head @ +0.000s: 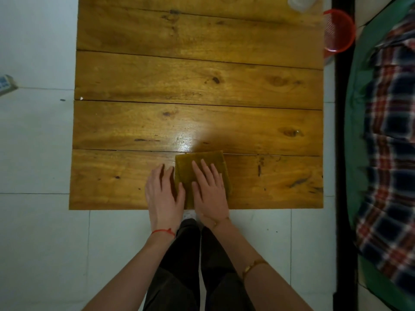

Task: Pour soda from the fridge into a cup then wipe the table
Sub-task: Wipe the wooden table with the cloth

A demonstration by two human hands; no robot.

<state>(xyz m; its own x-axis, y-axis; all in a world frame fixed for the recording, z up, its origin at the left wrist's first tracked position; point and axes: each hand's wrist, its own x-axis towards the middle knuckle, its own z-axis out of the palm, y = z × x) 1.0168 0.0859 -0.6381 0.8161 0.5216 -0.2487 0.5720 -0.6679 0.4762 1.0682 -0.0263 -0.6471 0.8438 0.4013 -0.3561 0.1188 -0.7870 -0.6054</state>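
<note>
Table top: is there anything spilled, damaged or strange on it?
Nothing clearly spilled. The wooden table shows dark gaps between planks and a shiny glare patch just beyond the folded cloth, where both hands rest; whether that patch is wet is unclear.

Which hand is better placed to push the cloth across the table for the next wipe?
Right. The right hand lies flat on the cloth, fingers spread over it. The left hand rests mostly on the bare table, with only its thumb side at the cloth's edge.

1 wooden table [202, 75], 1 folded cloth [202, 159], 1 red basket [340, 30], 1 clear container [302, 3], 2 hands [165, 194].
</note>
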